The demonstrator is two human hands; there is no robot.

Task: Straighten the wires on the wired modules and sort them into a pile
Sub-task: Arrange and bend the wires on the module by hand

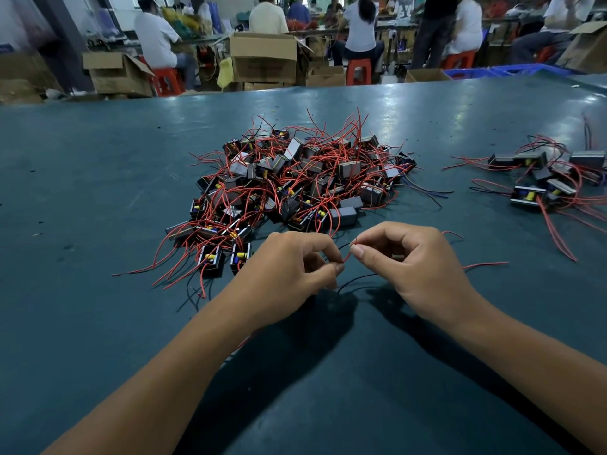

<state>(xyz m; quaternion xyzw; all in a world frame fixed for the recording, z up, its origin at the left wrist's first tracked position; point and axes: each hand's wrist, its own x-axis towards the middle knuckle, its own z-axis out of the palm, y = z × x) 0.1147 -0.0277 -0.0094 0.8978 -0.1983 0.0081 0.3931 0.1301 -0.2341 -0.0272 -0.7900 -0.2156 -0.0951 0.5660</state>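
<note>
Head view, near edge: both forearms reach over the green table [98,192]. Left hand [289,274] pinches a short stretch of red wire [347,256] at thumb and forefinger; right hand [414,264] pinches the same wire just above, fingers curled. The module it belongs to is hidden, likely under the left palm. A black lead [358,280] trails loose below. To do this well: anchor with the left, draw the right outward along the wire, steady tension, no kinking. Beyond, the tangled heap [295,178] waits unsorted; far right, the sorted pile [551,182] lies well apart.
</note>
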